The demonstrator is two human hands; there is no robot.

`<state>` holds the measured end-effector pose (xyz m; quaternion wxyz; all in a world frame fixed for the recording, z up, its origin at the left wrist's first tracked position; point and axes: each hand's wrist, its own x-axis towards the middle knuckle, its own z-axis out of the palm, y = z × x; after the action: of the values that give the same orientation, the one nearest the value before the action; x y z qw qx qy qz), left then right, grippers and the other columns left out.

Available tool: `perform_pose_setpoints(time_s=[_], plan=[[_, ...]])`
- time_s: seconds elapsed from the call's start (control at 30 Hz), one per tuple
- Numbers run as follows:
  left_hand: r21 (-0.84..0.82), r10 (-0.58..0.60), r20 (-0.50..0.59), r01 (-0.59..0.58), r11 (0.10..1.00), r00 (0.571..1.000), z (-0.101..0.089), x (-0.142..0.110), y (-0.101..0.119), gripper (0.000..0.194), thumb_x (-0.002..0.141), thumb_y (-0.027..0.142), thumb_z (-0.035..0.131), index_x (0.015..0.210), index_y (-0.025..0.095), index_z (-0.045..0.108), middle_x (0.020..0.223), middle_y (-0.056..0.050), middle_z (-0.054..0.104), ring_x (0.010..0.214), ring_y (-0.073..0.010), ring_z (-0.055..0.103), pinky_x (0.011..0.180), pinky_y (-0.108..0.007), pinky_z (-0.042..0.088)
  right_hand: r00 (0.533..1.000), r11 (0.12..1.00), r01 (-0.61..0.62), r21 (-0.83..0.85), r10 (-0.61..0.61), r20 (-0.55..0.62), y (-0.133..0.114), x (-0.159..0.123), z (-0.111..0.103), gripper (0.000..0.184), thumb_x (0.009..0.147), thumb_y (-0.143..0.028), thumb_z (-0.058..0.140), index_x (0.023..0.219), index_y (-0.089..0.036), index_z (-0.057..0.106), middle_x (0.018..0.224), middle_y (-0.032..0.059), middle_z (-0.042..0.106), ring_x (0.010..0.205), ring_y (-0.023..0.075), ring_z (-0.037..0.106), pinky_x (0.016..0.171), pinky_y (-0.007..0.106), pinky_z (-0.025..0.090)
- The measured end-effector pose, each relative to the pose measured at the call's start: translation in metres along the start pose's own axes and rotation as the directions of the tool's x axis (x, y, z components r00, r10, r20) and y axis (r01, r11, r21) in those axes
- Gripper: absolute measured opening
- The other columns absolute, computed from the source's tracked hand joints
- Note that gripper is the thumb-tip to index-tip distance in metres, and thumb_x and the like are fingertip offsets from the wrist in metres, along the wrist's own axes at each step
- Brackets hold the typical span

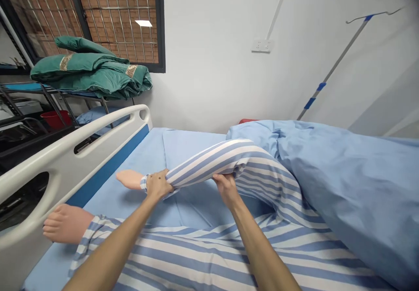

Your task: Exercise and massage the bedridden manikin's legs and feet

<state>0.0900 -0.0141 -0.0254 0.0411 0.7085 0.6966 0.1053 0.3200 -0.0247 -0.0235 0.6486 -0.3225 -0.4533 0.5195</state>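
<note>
A nursing manikin lies on the bed in blue-and-white striped trousers. Its far leg (212,160) is raised and bent at the knee, with the smooth bare foot (129,179) over the sheet. My left hand (159,185) is closed around the lower shin, just above the ankle, over the trouser cuff. Under the bent knee, my right hand (225,186) grips the leg through the cloth; its thumb shows and most of the fingers are hidden. Nearer to me, the other leg (183,256) lies straight on the bed, its bare foot (67,223) pointing toward the footboard.
A white plastic footboard (108,120) closes off the bed's left end. Blue bedding (353,177) is heaped over the manikin's upper part at right. Behind stand an IV pole (340,59) and a wall socket (262,45). Folded green quilts (91,72) lie by the barred window.
</note>
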Motion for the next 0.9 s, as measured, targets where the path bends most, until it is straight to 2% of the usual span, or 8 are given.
perform_pose_setpoints(time_s=[0.1,0.2,0.3,0.43,0.53,0.67,0.77,0.9], plan=[[-0.139,-0.055,-0.015,0.053,0.989,0.998,0.029,-0.004,0.029,0.033,0.058,0.038,0.062,0.089,0.028,0.055,0.087,0.001,0.066,0.087,-0.0218,0.057,0.074,-0.030,0.033,0.994,0.998,0.069,-0.010,-0.070,-0.082,-0.010,0.004,-0.013,0.029,0.061,-0.021,0.063,0.089,-0.023,0.062,0.080,-0.0003,0.062,0.085,0.0207,0.053,0.082,0.037,0.041],[-0.247,-0.115,-0.063,0.096,0.964,0.991,0.050,-0.009,0.047,0.035,0.060,0.038,0.062,0.093,0.029,0.055,0.092,0.001,0.065,0.090,-0.0211,0.055,0.076,-0.030,0.032,0.985,0.995,0.093,-0.033,-0.097,-0.145,-0.012,0.004,-0.023,0.033,0.057,-0.017,0.061,0.089,-0.025,0.061,0.076,-0.0027,0.060,0.077,0.0172,0.051,0.076,0.033,0.042],[-0.288,-0.131,-0.068,0.106,0.952,0.989,0.056,-0.012,0.053,0.034,0.062,0.036,0.062,0.094,0.028,0.054,0.094,0.001,0.065,0.093,-0.0210,0.054,0.078,-0.030,0.032,0.985,0.996,0.074,-0.054,-0.081,-0.152,-0.013,0.004,-0.026,0.034,0.056,-0.016,0.060,0.089,-0.025,0.061,0.077,-0.0029,0.060,0.077,0.0169,0.051,0.075,0.032,0.042],[-0.270,-0.101,-0.018,0.092,0.958,0.995,0.051,-0.012,0.049,0.031,0.063,0.034,0.060,0.093,0.027,0.055,0.093,-0.001,0.065,0.094,-0.0216,0.054,0.079,-0.031,0.031,0.988,0.996,0.060,-0.062,-0.068,-0.141,-0.014,0.003,-0.025,0.035,0.057,-0.018,0.061,0.091,-0.025,0.061,0.084,-0.0016,0.062,0.084,0.0190,0.052,0.080,0.035,0.041],[-0.229,-0.068,-0.010,0.064,0.971,0.998,0.045,-0.012,0.036,0.030,0.062,0.033,0.060,0.091,0.026,0.054,0.091,-0.001,0.065,0.093,-0.0224,0.054,0.078,-0.032,0.031,0.991,0.998,0.043,-0.052,-0.049,-0.124,-0.009,0.001,-0.023,0.033,0.058,-0.019,0.063,0.091,-0.025,0.062,0.083,-0.0015,0.063,0.088,0.0199,0.052,0.084,0.036,0.041],[-0.127,-0.032,-0.028,0.028,0.992,0.999,0.031,-0.011,0.001,0.028,0.062,0.029,0.057,0.089,0.026,0.053,0.089,-0.001,0.065,0.090,-0.0237,0.055,0.076,-0.033,0.031,0.999,0.996,-0.022,-0.088,0.020,-0.032,0.006,-0.003,-0.015,0.023,0.063,-0.024,0.065,0.086,-0.023,0.064,0.084,0.0013,0.063,0.091,0.0219,0.053,0.087,0.037,0.040],[-0.017,0.003,-0.030,-0.003,1.000,1.000,0.010,-0.009,-0.029,0.028,0.062,0.026,0.054,0.090,0.026,0.054,0.092,-0.002,0.066,0.090,-0.0244,0.055,0.076,-0.034,0.032,0.995,0.990,-0.090,-0.113,0.095,0.041,0.018,-0.008,-0.005,0.018,0.065,-0.026,0.065,0.083,-0.022,0.064,0.086,0.0026,0.063,0.093,0.0234,0.053,0.088,0.039,0.041],[0.143,0.026,-0.007,-0.025,0.989,1.000,-0.026,-0.008,-0.060,0.035,0.061,0.022,0.052,0.096,0.026,0.054,0.094,-0.004,0.066,0.092,-0.0251,0.055,0.078,-0.036,0.031,0.973,0.974,-0.222,-0.044,0.224,0.050,0.032,-0.017,0.013,0.025,0.061,-0.027,0.068,0.086,-0.023,0.063,0.091,0.0024,0.062,0.096,0.0249,0.053,0.084,0.040,0.045]])
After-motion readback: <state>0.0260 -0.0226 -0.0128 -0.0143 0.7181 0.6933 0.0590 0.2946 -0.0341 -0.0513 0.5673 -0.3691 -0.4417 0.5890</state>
